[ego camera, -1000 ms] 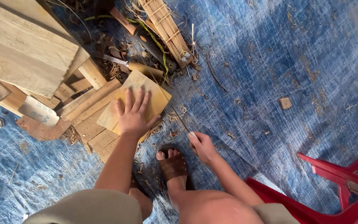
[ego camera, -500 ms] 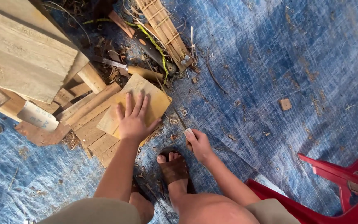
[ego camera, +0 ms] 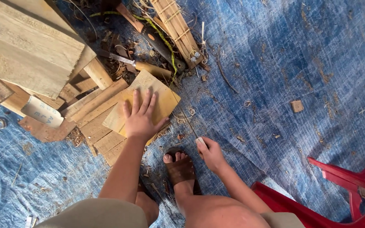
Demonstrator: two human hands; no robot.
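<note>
Grip on the left: I see the left hand (ego camera: 141, 119) spread flat, fingers wide, palm pressing on a thin square wood panel (ego camera: 161, 97); it holds nothing closed, only bears down. The right hand (ego camera: 211, 153) pinches a thin rod (ego camera: 189, 124), possibly a pencil or a small blade; I cannot tell which. Its tip points toward the panel's near edge.

The panel lies on a heap of wood offcuts (ego camera: 93, 126) over a blue tarp (ego camera: 275, 76) on the floor, just beyond a sandalled foot (ego camera: 181, 169). A knife with a wooden handle (ego camera: 146, 66) lies just behind the panel, and a large plank (ego camera: 30, 46) sits to the left.

My judgement: the panel is light, stiff and dry, not slippery, yet its seat on loose scraps looks unsteady. Its edges, clear on the right side, offer the best hold; thin corners may splinter.
</note>
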